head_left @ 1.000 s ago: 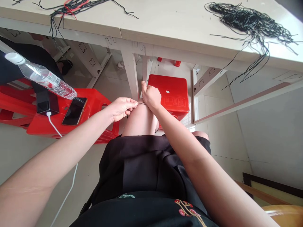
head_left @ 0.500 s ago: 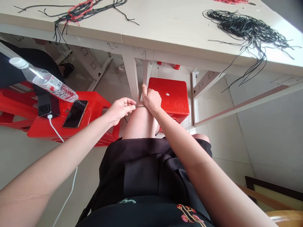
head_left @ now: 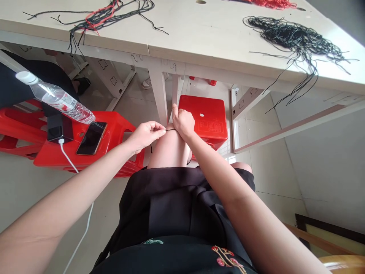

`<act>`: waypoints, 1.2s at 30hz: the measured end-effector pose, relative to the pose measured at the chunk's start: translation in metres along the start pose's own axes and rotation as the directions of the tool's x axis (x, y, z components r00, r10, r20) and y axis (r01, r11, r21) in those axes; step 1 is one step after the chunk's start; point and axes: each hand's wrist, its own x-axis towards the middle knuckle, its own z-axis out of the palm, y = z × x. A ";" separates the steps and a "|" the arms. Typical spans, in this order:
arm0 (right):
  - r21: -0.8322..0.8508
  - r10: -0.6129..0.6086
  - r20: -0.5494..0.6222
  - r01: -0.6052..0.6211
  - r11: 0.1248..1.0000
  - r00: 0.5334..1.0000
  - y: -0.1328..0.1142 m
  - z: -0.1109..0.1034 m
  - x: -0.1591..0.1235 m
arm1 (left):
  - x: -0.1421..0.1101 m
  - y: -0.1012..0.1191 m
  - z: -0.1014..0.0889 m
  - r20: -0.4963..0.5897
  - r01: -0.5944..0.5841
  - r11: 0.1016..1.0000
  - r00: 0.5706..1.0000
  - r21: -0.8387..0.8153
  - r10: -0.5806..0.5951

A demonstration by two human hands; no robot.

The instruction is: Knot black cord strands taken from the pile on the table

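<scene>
A thin black cord (head_left: 170, 129) stretches across the bare leg just behind the knee (head_left: 170, 146). At its left end my left hand (head_left: 146, 135) pinches it between thumb and fingertips. My right hand (head_left: 183, 121) rests on the knee, curled, with its thumb pointing up and away. The cord runs in under this hand; its fingers are mostly hidden on the far side. A loose dark cord end (head_left: 151, 148) hangs below my left hand.
On the table (head_left: 199, 45) ahead lie black and red braided cords (head_left: 99, 19), a black cord bundle (head_left: 299, 38) and red cords (head_left: 273, 3). A red stool (head_left: 203, 118) stands beneath it. Another stool (head_left: 62, 156) at left holds a bottle (head_left: 62, 102), phone (head_left: 91, 137) and charger (head_left: 59, 127).
My left hand has shifted very slightly toward the right hand, still pinching the cord. The hanging cord end has swung a little. The whole view has moved slightly.
</scene>
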 end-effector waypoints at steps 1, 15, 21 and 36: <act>0.000 -0.006 -0.002 0.006 1.000 1.000 0.000 0.000 0.000 | -0.001 0.000 -0.001 -0.012 -0.024 1.000 1.000 0.001 0.024; 0.025 0.009 -0.002 -0.009 1.000 1.000 -0.002 -0.001 -0.002 | -0.003 0.006 -0.002 -0.004 -0.005 1.000 1.000 -0.014 0.005; 0.009 -0.003 0.002 0.003 1.000 1.000 0.000 0.000 -0.002 | -0.012 0.016 -0.005 0.075 0.185 0.975 0.981 -0.125 -0.177; 0.001 -0.001 0.027 0.001 1.000 1.000 -0.001 -0.001 -0.003 | -0.020 0.018 -0.013 -0.047 0.144 0.989 0.988 -0.044 -0.146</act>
